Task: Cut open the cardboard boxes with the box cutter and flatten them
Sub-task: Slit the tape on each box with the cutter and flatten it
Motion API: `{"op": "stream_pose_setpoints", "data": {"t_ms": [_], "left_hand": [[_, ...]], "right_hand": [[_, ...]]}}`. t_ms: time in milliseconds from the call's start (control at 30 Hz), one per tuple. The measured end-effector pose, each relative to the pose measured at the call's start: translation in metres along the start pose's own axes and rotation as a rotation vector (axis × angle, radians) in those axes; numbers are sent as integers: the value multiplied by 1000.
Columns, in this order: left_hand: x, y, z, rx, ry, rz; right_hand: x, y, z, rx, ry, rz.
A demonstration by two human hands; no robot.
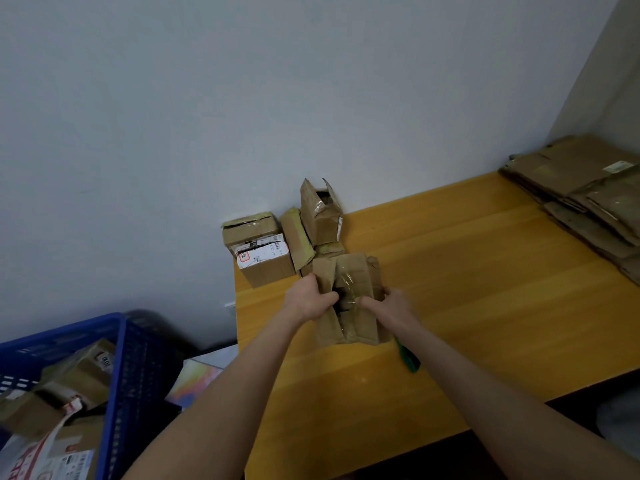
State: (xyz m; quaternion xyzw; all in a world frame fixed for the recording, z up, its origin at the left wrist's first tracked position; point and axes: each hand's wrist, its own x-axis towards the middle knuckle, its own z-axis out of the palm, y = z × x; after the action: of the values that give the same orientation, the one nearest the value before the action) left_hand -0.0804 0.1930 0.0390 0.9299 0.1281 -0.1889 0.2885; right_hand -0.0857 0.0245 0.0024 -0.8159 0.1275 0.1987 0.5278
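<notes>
A big pale wall (242, 98) fills the top of the view, from 9 o'clock round to 2 o'clock. Below it is a yellow wooden table (485, 271), which runs from the middle out to 4 o'clock.

At 8 o'clock, off the table, there is a blue crate (62, 337). It has brown parcels (76, 375) inside, and some of them have labels.

At 3 o'clock, on the far right of the table, lies a pile of flat cardboard (588, 195).

Near the middle, in the table's corner by the wall, some small boxes stand close together. One has a white label (266, 265). One stands tall with its top flaps open (320, 216).

Just in front of them, at 6 o'clock from the tall one, is the cardboard box (356, 271) being worked on. It rests on the table, and it has shiny tape down its middle and a dark gap there.

The left hand (308, 299) grips the box at its 9 o'clock side, with its fingers curled into the gap. The right hand (388, 306) grips the 3 o'clock side, with its fingers curled at the gap too.

The green box cutter (408, 358) lies on the table at 5 o'clock from the box. It is partly hidden under the right arm, and no hand touches it.
</notes>
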Motion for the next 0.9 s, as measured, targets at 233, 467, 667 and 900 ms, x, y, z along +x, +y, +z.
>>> {"op": "stream_pose_setpoints", "data": {"t_ms": [233,467,667,900], "left_hand": [[-2,-8,-7,-22,-16,33],[-4,16,14,260,206,-112],[-1,10,6,312,173,-37],[6,-8,-9,109,60,2]], "right_hand": [[-3,3,1,77,-44,0],[-5,-9,17,-163,61,-84],[-7,-9,6,-151,-11,-70],[-5,-3,-9,48,-151,-62]]}}
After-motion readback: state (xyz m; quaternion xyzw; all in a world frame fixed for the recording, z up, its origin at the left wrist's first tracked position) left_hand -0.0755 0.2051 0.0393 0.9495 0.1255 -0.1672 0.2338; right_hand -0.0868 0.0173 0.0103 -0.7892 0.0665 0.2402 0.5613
